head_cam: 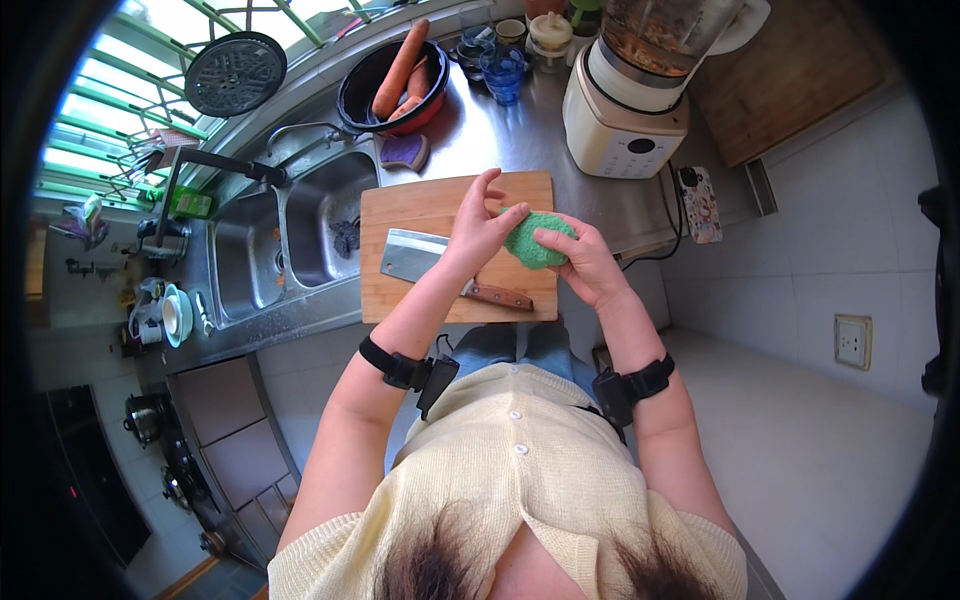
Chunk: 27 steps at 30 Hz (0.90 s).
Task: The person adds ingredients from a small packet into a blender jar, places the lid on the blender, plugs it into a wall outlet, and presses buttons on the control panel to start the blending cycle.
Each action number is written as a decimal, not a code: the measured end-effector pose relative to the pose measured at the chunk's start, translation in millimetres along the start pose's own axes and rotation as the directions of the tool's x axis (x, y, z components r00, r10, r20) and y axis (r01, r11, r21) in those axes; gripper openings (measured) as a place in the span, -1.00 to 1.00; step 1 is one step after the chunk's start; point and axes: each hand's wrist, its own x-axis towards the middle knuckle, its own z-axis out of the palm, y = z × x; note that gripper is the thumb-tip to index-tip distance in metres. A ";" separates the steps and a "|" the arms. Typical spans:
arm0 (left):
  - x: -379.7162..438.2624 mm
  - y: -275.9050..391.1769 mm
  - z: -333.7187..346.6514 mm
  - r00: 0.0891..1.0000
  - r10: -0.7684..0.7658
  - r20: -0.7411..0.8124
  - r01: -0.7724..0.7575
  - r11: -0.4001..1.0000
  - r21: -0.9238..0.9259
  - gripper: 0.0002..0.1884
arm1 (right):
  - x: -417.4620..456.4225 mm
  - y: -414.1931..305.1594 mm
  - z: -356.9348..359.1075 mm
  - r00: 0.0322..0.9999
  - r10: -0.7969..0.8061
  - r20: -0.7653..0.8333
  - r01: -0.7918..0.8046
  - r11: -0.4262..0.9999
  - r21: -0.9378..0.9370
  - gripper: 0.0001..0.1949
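A green fluffy sponge or folded cloth (540, 240) is held up over the right part of the wooden cutting board (525, 187). My right hand (589, 262) grips its right side, thumb on top. My left hand (480, 225) pinches its left edge with the thumb, while the index finger sticks up; its other fingers are partly hidden. Beneath my left wrist lies a cleaver (411, 253) on the board, its broad blade to the left. The cleaver's wooden handle (499, 295) points right, towards the board's near edge.
Left of the board is a double steel sink (322, 217) with a faucet. Behind stand a black bowl (351, 105) holding carrots (400, 71), a purple sponge (401, 152) and a blue glass (502, 75). At right are a blender (622, 127), its cord and a phone (699, 204).
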 end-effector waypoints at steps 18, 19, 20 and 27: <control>-11.4 -6.2 -16.2 0.967 0.094 0.237 -0.099 0.995 0.012 -0.34 | 13.6 -3.4 16.5 0.995 -0.042 0.090 0.046 0.998 -0.044 -0.65; -10.4 -6.0 -18.6 0.963 0.090 0.255 -0.107 0.993 0.054 -0.33 | 15.2 -3.4 15.9 0.994 -0.026 0.109 0.031 0.998 -0.052 -0.65; -8.6 -4.5 -21.4 0.958 0.085 0.272 -0.115 0.989 0.096 -0.33 | 16.9 -3.3 15.4 0.992 -0.009 0.127 0.017 0.998 -0.061 -0.65; -0.9 -14.2 -20.5 0.988 0.105 0.114 -0.107 0.994 0.010 -0.38 | 28.3 -1.9 21.0 0.986 -0.011 0.166 0.021 0.998 -0.056 -0.65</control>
